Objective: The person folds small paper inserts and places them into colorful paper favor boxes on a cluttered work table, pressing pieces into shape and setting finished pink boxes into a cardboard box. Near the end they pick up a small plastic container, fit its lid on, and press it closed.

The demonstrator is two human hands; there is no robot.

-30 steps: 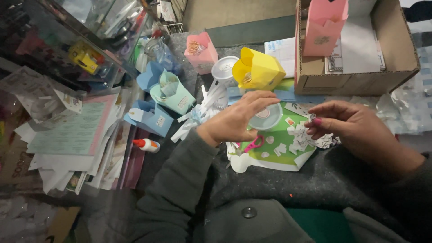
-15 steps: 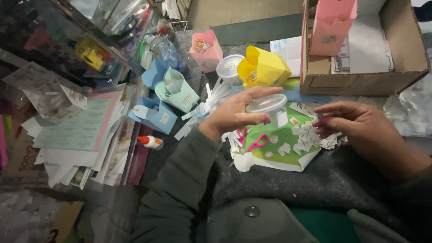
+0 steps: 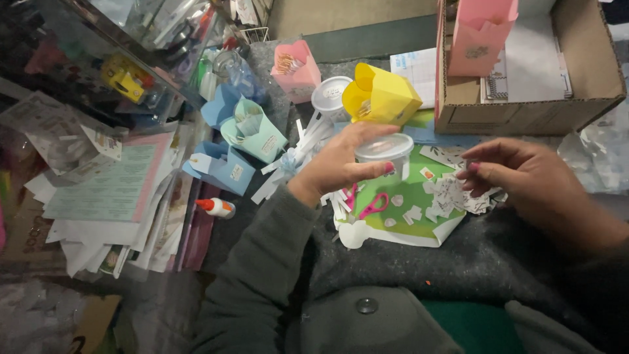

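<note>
Head view: the left hand point(image 3: 341, 164) has its grip clamped around a small clear plastic tub with a white lid point(image 3: 383, 152), lifted just above the green paper sheet point(image 3: 406, 200) on the grey felt surface point(image 3: 498, 255). The right hand point(image 3: 524, 180) hovers palm-down, fingers loosely apart and empty, over small white paper cut-outs point(image 3: 455, 195). This looks like the sorting-and-filling step, and the next move seems to call for a fine fingertip pinch on one cut-out.
</note>
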